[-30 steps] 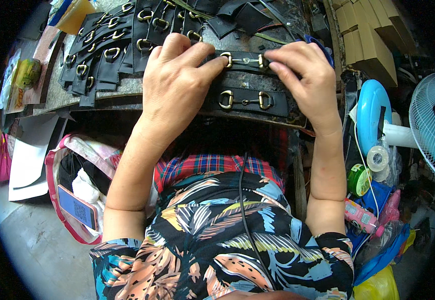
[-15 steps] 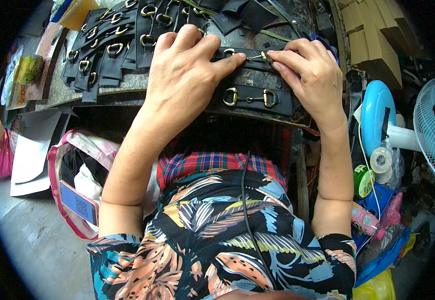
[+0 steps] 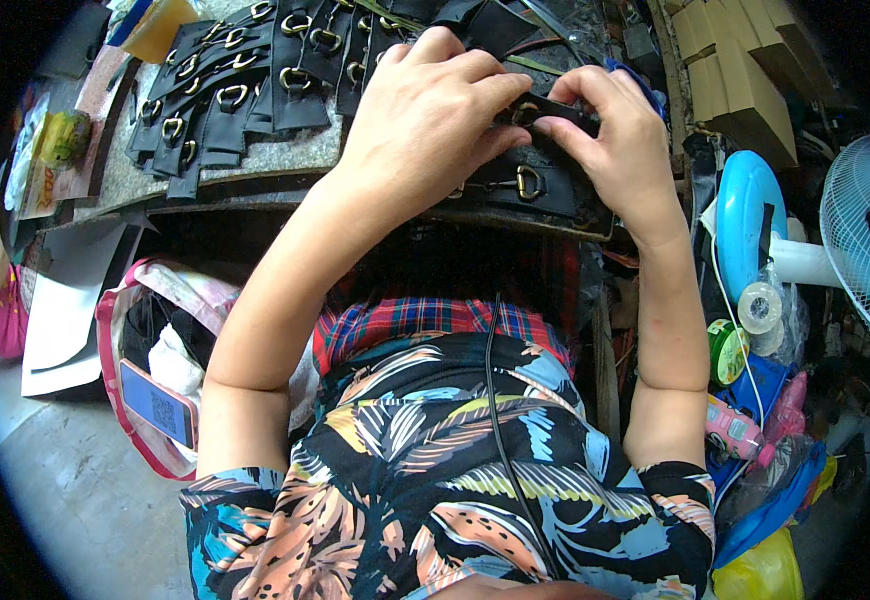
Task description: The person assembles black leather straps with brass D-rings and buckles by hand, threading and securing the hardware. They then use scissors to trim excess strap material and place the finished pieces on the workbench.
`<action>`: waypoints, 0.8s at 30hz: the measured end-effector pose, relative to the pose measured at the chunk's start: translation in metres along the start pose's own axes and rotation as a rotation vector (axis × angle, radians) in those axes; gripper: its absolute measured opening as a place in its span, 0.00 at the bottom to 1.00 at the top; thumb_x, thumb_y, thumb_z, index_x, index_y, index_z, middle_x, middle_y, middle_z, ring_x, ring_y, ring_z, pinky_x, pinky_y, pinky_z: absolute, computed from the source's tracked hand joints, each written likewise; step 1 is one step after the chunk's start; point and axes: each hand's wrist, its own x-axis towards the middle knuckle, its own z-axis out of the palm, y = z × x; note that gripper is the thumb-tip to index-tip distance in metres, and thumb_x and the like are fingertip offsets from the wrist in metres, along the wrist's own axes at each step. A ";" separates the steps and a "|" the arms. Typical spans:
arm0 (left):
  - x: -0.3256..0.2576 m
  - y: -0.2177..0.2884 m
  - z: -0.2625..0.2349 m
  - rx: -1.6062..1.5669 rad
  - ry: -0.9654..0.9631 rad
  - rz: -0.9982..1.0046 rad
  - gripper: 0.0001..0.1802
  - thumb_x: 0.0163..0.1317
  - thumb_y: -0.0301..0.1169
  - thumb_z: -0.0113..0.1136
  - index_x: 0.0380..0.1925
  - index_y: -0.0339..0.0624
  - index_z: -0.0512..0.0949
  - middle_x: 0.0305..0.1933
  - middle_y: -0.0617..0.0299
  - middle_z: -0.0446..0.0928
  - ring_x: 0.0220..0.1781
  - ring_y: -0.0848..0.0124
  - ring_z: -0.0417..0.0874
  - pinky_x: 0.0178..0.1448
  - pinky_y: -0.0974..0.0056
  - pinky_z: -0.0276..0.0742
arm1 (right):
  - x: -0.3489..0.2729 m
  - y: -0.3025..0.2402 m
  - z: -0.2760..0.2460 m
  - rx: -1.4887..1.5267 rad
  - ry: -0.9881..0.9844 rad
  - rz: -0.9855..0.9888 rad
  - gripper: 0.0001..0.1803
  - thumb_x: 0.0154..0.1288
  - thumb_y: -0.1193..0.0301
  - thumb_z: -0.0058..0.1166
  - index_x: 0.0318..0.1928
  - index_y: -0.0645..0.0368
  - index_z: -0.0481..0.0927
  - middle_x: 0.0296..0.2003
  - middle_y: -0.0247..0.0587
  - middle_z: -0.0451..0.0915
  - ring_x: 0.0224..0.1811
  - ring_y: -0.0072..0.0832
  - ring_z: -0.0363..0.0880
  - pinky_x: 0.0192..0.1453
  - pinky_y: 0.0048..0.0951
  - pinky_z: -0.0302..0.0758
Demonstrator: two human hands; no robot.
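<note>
At the work table's near edge, my left hand (image 3: 433, 108) has its thumb and forefinger closed on a black leather strap (image 3: 573, 117) with brass-coloured hardware (image 3: 525, 112). My right hand (image 3: 620, 135) pinches the same strap toward its right end. Part of the strap is hidden behind my left fingers. Just below, a second black strap (image 3: 555, 190) lies flat on the table edge, a brass ring (image 3: 529, 183) on it and its left part covered by my left hand. Several similar straps (image 3: 220, 140) with brass rings lie overlapping to the left.
Loose black leather pieces (image 3: 510, 30) lie at the back. Cardboard boxes (image 3: 745, 95) are stacked far right, above a white fan (image 3: 850, 235) and a round blue plastic thing (image 3: 750, 210). A pink-edged bag (image 3: 110, 340) with a phone (image 3: 159, 403) stands at lower left.
My left hand has moved right and slightly up, closing on the strap near the right hand. The strap's right part is now lifted and tilted. My right hand has shifted slightly left.
</note>
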 end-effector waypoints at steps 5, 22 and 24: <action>0.011 -0.007 0.000 -0.139 -0.014 0.017 0.17 0.57 0.38 0.75 0.45 0.46 0.88 0.42 0.61 0.84 0.49 0.58 0.81 0.53 0.55 0.79 | -0.005 -0.001 0.000 0.928 -0.055 0.310 0.13 0.67 0.76 0.68 0.51 0.59 0.83 0.44 0.34 0.86 0.44 0.20 0.84 0.55 0.21 0.78; -0.010 -0.033 -0.046 -1.312 -0.258 -0.509 0.21 0.66 0.28 0.72 0.58 0.37 0.82 0.53 0.62 0.85 0.54 0.75 0.85 0.63 0.68 0.80 | -0.023 0.007 -0.003 1.615 -0.007 0.270 0.23 0.70 0.83 0.61 0.62 0.58 0.74 0.53 0.42 0.83 0.55 0.25 0.84 0.62 0.27 0.82; -0.013 -0.030 -0.041 -1.301 -0.135 -0.468 0.18 0.66 0.27 0.71 0.55 0.36 0.83 0.49 0.62 0.87 0.49 0.76 0.87 0.54 0.71 0.83 | -0.023 0.008 0.000 1.604 0.021 0.314 0.23 0.70 0.82 0.61 0.63 0.59 0.73 0.51 0.40 0.83 0.52 0.24 0.84 0.59 0.26 0.83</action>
